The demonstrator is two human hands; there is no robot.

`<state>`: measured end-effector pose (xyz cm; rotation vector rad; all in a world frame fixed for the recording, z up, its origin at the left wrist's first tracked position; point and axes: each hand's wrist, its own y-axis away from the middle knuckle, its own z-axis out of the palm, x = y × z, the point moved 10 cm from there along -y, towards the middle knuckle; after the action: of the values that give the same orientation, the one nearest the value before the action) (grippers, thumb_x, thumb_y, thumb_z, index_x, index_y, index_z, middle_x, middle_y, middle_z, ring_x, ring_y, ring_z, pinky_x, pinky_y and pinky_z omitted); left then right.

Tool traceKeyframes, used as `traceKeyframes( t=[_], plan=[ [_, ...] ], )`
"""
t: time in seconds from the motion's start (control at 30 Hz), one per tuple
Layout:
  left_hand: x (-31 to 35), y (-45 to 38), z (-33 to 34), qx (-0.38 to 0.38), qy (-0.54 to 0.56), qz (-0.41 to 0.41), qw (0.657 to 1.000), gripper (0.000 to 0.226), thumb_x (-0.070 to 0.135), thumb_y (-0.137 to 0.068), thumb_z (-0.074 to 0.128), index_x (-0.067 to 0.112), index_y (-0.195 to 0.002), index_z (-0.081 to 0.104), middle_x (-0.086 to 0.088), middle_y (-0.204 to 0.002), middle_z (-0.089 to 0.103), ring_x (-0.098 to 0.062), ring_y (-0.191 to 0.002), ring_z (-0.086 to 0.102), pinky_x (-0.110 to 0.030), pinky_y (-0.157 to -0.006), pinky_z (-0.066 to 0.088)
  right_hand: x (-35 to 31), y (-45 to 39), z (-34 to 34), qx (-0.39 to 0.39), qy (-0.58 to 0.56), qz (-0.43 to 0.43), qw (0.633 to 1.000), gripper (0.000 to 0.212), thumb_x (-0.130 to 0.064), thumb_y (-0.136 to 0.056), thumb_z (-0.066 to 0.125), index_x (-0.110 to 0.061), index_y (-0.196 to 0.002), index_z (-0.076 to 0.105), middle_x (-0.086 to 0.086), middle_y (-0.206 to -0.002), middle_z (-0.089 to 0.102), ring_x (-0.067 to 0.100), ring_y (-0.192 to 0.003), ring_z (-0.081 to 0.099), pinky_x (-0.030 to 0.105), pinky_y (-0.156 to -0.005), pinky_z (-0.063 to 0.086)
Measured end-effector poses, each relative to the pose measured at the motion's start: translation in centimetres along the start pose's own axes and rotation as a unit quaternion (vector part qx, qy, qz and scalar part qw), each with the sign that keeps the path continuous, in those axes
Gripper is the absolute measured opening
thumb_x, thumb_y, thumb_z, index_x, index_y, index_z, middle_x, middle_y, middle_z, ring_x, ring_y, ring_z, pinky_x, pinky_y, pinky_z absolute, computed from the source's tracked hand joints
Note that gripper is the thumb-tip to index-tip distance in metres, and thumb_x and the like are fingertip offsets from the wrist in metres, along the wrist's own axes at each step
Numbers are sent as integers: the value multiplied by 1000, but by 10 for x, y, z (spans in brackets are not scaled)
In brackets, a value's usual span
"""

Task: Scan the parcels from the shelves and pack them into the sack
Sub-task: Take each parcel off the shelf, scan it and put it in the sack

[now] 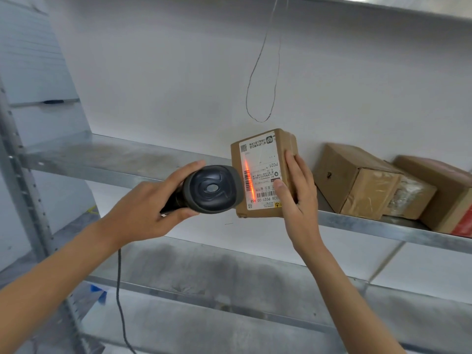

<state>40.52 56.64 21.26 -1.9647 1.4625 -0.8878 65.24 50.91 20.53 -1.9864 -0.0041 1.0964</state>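
Cardboard parcel (264, 172) gripped upright by right hand (297, 198) before metal shelf (102, 157); left hand (143, 210) grasps scanner (212, 189), red beam across label.

Both my forearms are bare from the frame edge to the wrist; no sleeve or cuff shows on either.

My left hand (143, 208): no glove, ring, watch or band. Thumbnail cut short and plain.

My right hand (297, 198): also ungloved, with nothing on the fingers or wrist. Thumbnail short, unpainted.

Fingers on both hands are slim and long. No tape, plasters or marks anywhere on either hand. Clothing further up the arms lies outside the view.
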Motion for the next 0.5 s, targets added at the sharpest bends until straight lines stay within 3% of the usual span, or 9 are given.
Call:
traceKeyframes(
  t=[0.3,0.4,0.5],
  plan=[
    [-1,-2,-1,3,-1,4,1000,67,69,-95,42,52,-153,11,1,-103,71,-17,-65,66,-28,-63,52,5,2,-1,8,-14,11,1000,61,-62,-87,46,-52,-147,34,-18,-158,27,14,-143,30,51,-107,46],
    [-3,-1,-1,14,11,-14,1000,67,69,-94,43,54,-152,12,15,-106,67,-13,-69,66,-25,-66,53,4,3,-2,12,-21,8,1000,61,-61,-87,46,-54,-146,33,-18,-157,27,13,-142,30,50,-107,46],
    [-3,3,3,56,95,-71,991,64,70,-92,48,58,-148,18,35,-114,60,-6,-89,67,-19,-74,54,5,6,0,24,-52,24,998,56,-57,-88,49,-56,-142,34,-15,-156,32,14,-141,36,48,-106,48]
  ],
)
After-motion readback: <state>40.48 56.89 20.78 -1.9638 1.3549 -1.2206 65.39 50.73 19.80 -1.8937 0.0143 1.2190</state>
